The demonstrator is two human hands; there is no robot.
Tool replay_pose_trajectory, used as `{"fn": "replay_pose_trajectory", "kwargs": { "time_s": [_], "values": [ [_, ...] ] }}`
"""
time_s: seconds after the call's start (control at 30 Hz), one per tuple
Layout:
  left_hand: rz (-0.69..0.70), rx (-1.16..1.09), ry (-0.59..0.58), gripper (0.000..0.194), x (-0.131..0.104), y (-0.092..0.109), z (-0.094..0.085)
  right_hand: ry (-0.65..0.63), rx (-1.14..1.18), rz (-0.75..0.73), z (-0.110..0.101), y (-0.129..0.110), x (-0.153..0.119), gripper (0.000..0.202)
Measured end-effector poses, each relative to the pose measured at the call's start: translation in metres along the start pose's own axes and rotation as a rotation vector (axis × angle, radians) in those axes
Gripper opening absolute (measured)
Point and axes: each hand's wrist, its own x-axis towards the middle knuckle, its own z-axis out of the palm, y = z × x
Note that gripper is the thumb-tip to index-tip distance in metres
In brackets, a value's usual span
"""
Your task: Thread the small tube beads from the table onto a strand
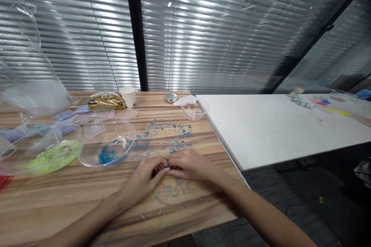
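My left hand and my right hand meet at the fingertips over the wooden table. Both are closed in a pinch around a small dark blue piece, mostly hidden by the fingers. Beyond the hands, clear tubes and blue pieces lie scattered. Nearer to me is a loose group of clear tubes. To the left of my left hand stands a round clear bowl with a heap of blue pieces in it.
Yellow-green pieces fill a clear bowl at the left. Behind are small bags, a gold packet, a paper cup, a round tin and a clear bowl. A white table adjoins on the right.
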Motion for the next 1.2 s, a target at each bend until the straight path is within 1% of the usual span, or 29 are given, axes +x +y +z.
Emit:
{"fn": "replay_pose_trajectory", "kwargs": {
  "time_s": [0.27, 0.4, 0.77, 1.0, 1.2],
  "values": [
    [0.004, -0.002, -0.002, 0.022, 0.0006, -0.0008, -0.0004, -0.041, -0.006, 0.035, -0.0005, -0.0002, -0.0008, 0.022],
    [0.001, -0.003, -0.002, 0.023, 0.0006, 0.0011, -0.001, -0.045, 0.006, 0.035, -0.0011, -0.001, -0.0003, 0.02],
    [-0.009, 0.021, -0.007, 0.023, -0.0001, -0.0001, -0.0005, -0.032, -0.011, 0.025, 0.0001, 0.0, 0.0001, 0.018],
    [-0.003, 0.012, -0.004, 0.022, 0.0, 0.0009, -0.001, 0.02, 0.014, -0.008, 0.003, 0.0017, -0.0014, 0.019],
    [-0.008, 0.022, 0.004, 0.023, -0.0009, 0.0, -0.0001, 0.012, 0.005, -0.001, 0.0017, 0.0008, -0.0007, 0.019]
  ]
}}
